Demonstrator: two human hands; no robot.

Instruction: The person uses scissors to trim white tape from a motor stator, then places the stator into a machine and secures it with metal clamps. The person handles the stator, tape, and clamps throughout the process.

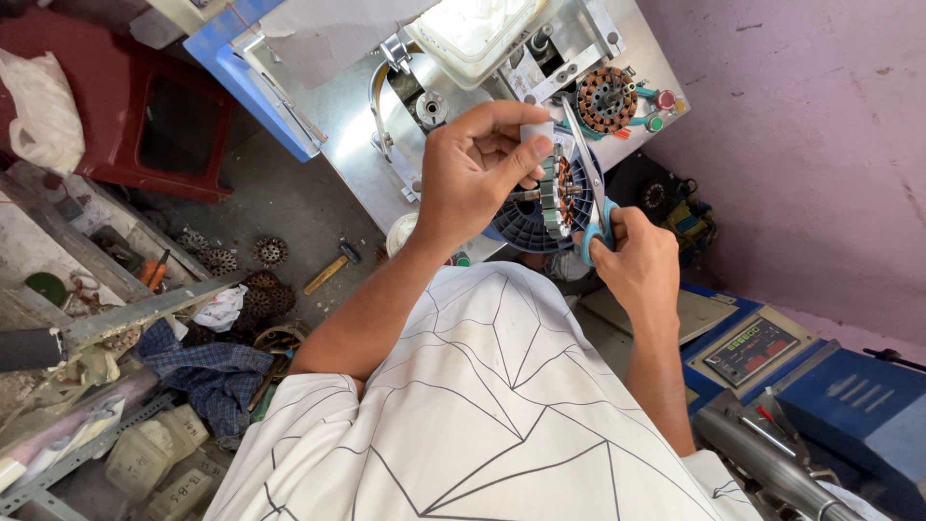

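While the left hand [473, 174] grips a small pale strip [536, 132] between thumb and fingertips, its fingers curl closed around the upper edge of one round motor stator [552, 203], a dark blue ribbed disc with steel laminations and copper windings at its middle. That stator sits in the middle of the scene, held up in front of the person's chest, between the two hands and above the metal bench [352, 125]. To its right, the right hand [632, 260] is closed through the blue handles of one pair of scissors [590, 198], whose two blades point up and away, lying against the right side of the stator; how far the blades are parted cannot be told. One second stator [606, 98], with bare copper coils, lies on the far part of the bench, just beside two round buttons, one red [666, 98] and one green [655, 123]. At the near right stands one blue machine [830, 396] with a small display panel [752, 349]. On the floor at the left lie one hammer [331, 269] with a wooden handle, several dark round toothed parts [271, 252], and one crumpled blue cloth [217, 376]. One red plastic stool [159, 121] stands at the far left, with a white bag [39, 111] beside it.
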